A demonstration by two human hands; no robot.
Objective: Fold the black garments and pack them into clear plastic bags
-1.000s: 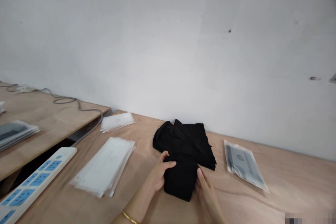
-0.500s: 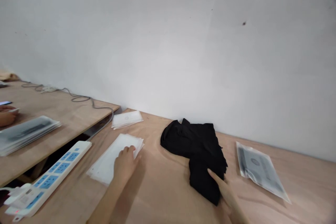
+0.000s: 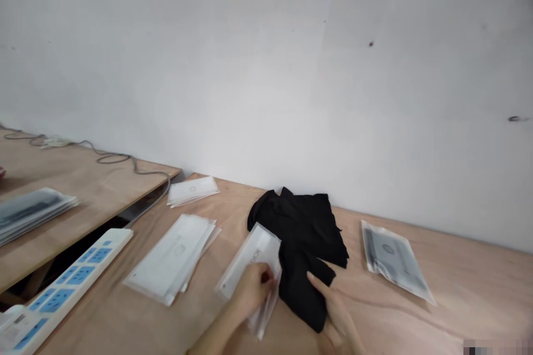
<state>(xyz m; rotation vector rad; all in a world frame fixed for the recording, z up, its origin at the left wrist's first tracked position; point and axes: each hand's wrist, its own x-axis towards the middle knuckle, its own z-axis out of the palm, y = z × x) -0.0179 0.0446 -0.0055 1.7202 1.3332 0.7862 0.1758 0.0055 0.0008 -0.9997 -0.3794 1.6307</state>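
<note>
My left hand (image 3: 255, 288) is closed, its fingers pinching a frosted plastic zip bag (image 3: 262, 244) with dark print. This bag lies tilted just left of the black cloth. My right hand (image 3: 335, 316) grips a folded black cloth (image 3: 303, 293), thumb on top and the other fingers partly hidden beneath it. Behind the folded piece, a heap of black cloth (image 3: 297, 216) rests near the wall, and the two overlap. To the left is a stack of frosted zip bags (image 3: 170, 258) lying flat on the wooden table (image 3: 200, 321).
Near the wall sits a smaller stack of bags (image 3: 194, 189). A filled bag (image 3: 395, 260) lies at the right. A power strip (image 3: 66, 291) runs along the left edge, beside a gap. Across it, another table (image 3: 104, 188) bears filled bags (image 3: 37, 211) and a grey cable (image 3: 114, 158).
My left hand has moved right from the bag stack, bringing one zip bag beside the black cloth. My right hand has drawn the folded cloth slightly away from the heap. The view has shifted right.
</note>
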